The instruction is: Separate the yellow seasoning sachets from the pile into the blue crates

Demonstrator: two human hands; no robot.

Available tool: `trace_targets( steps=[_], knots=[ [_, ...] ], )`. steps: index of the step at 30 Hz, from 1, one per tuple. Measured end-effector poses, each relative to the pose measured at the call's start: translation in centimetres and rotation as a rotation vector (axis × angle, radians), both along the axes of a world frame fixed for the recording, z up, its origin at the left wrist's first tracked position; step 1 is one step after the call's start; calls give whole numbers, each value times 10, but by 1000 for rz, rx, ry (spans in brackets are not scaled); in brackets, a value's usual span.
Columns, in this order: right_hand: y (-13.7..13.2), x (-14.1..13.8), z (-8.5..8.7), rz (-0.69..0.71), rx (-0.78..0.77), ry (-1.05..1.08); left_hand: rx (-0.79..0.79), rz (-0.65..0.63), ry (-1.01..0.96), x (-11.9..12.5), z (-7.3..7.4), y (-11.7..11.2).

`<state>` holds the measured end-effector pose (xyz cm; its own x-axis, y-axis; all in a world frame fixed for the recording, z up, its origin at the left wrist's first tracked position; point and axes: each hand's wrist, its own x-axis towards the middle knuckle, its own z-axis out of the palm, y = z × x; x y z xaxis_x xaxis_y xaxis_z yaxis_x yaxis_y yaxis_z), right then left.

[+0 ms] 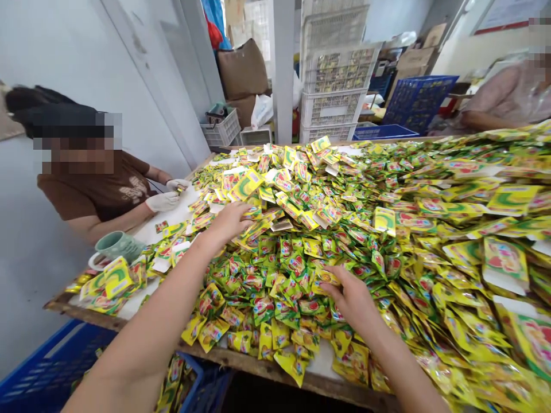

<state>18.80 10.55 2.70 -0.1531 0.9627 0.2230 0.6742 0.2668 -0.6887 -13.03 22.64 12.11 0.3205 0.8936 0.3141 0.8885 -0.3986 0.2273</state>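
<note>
A deep pile of small yellow and green sachets (pixel 297 264) printed with red fruit covers the table in front of me. My right hand (pixel 353 295) pinches one yellow sachet (pixel 323 277) between thumb and fingers at the near part of the pile. Farther out to the left, my left hand (pixel 230 222) stretches over the heap, its fingers apart. Beside its fingertips lie flat yellow-green cartons (pixel 246 184), several with white flaps raised. What lies beneath the left fingers is partly hidden.
A green mug (pixel 118 246) stands at the table's left end. Across the left side sits a person in white gloves (pixel 163 201); another person (pixel 495 103) is at far right. A blue crate (pixel 43 361) with packets is below the front edge. White crates (pixel 333 109) are stacked behind.
</note>
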Motion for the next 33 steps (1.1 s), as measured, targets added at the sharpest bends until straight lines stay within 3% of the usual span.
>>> trace_targets(
  steps=[4, 6, 8, 10, 12, 14, 17, 21, 23, 25, 27, 30, 33],
  knots=[
    [-10, 3, 0, -24, -136, 273, 146, 58, -97, -21, 6, -43],
    [-17, 4, 0, -25, -262, 463, 268, 28, -173, -16, 12, -80],
    [-24, 2, 1, -34, -361, 667, 290, -92, -197, 2, 9, -119],
    [-31, -2, 2, -77, -430, 841, 189, -277, -216, 27, -8, -150],
    [-38, -7, 2, -123, -481, 959, 41, -424, -231, 49, -34, -170],
    [-44, -13, 0, -153, -524, 1006, -61, -465, -222, 63, -61, -180],
    [-53, -22, -9, -156, -572, 977, -44, -308, -303, 66, -86, -189],
    [-62, -32, -14, -185, -575, 914, 80, 201, -597, 67, -94, -204],
    [-61, -37, -9, -243, -494, 884, 17, 315, -571, 74, -96, -209],
    [-57, -43, 1, -293, -338, 816, -99, 310, -452, 82, -98, -209],
    [-50, -50, 10, -253, -165, 681, -179, 289, -405, 89, -100, -206],
    [-41, -56, 18, 14, 9, 391, -231, 252, -572, 94, -99, -201],
    [-41, -54, 24, 206, -2, 137, -247, 212, -743, 94, -98, -200]
  ],
)
